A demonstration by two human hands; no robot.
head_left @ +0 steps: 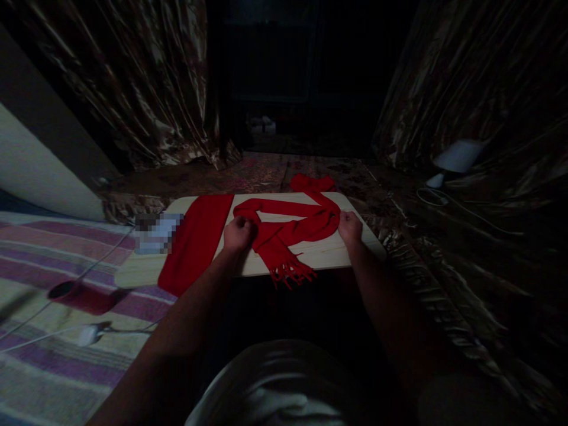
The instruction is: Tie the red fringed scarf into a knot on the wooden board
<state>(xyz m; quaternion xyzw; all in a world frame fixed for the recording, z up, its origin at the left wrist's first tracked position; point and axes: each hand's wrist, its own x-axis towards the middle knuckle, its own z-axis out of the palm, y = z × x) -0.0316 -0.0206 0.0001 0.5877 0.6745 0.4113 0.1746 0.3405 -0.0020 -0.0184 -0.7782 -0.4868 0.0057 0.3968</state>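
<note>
The striped blanket (53,331) covered the surface at the left, and dark patterned curtains (146,83) hung behind the work area on both sides. A pale wooden board (328,251) lay across the middle of the view, directly in front of the person.

Two red scarves occupied the board. The folded scarf (197,239) lay flat in a long strip on the left part of the board, its near end overhanging the front edge. The loose scarf (293,228) lay bunched in a rough loop across the centre and right of the board, with its fringed end (290,272) hanging over the front edge and its far end trailing off the back edge.

The left hand (238,232) was closed into a fist around the loose scarf at the left side of the loop, just beside the folded scarf. The right hand (350,227) gripped the loose scarf at the right side of the loop, fingers curled onto the cloth.

A white lamp (457,157) stood at the right rear with its cable (437,198) on the floor. A small white device (89,335) with a cord rested on the blanket.
</note>
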